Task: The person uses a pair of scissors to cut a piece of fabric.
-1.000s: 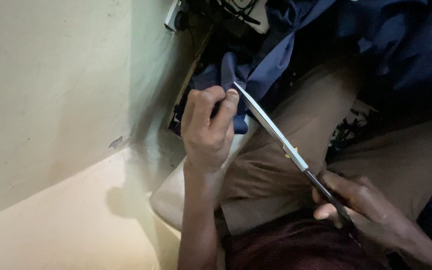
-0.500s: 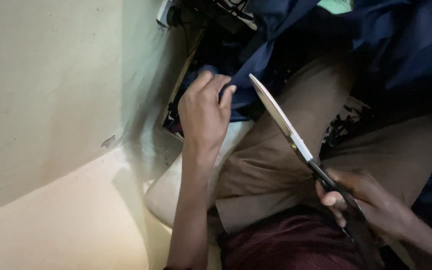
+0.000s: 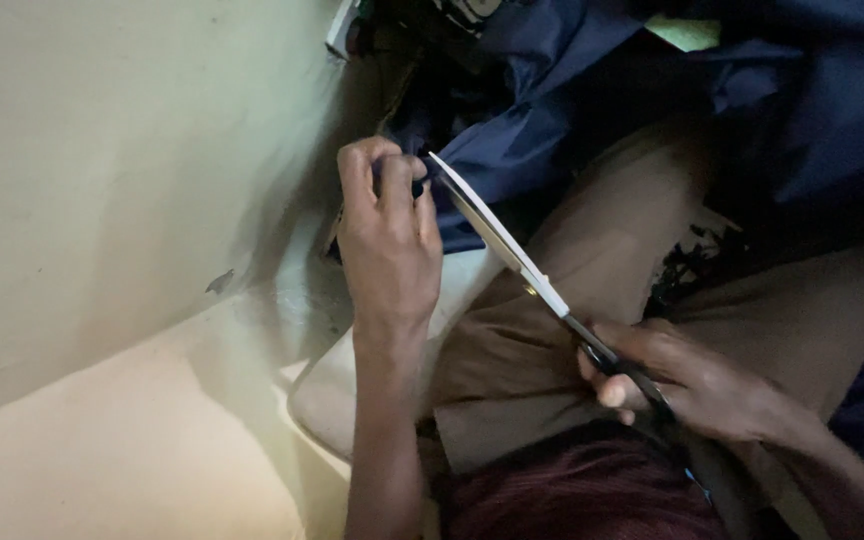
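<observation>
Left hand (image 3: 388,240) pinches soft, limp navy blue cloth (image 3: 512,150) taut near its edge while right hand (image 3: 697,385) grips long steel scissors (image 3: 512,250), probably heavy

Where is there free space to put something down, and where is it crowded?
Bare pale floor lies lower left, bordered by the wall and left forearm. Crowded: upper right, where navy fabric piles around the left hand, scissors and right hand.
</observation>
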